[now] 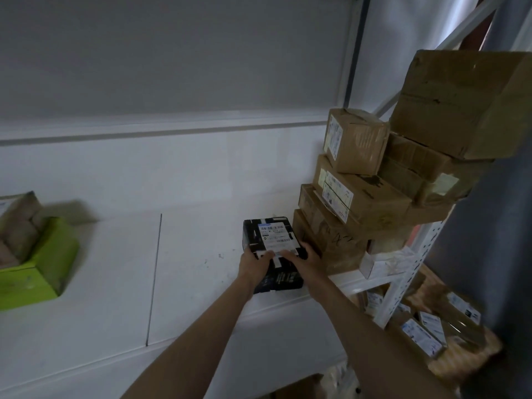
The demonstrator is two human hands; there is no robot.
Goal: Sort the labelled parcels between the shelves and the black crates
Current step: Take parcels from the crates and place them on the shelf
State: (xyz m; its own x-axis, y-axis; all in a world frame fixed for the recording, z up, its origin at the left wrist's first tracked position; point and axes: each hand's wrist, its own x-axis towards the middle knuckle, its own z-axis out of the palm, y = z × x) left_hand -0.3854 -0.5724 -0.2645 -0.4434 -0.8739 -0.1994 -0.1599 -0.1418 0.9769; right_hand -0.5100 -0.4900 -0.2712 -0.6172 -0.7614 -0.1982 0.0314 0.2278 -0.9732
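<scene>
A black parcel [269, 237] with a white shipping label lies on the white shelf [187, 269], just left of a stack of brown cardboard boxes. My left hand [254, 264] grips its near left side with the fingers over the top. My right hand [302, 259] grips its near right side, next to the lowest brown box [325, 240]. The hands hide the parcel's near top face.
The leaning stack of labelled brown boxes [359, 197] fills the shelf's right end, against the white perforated upright [414, 269]. A green box [37, 269] and brown parcels [17, 226] sit at the far left. More labelled parcels [426, 332] lie below on the right.
</scene>
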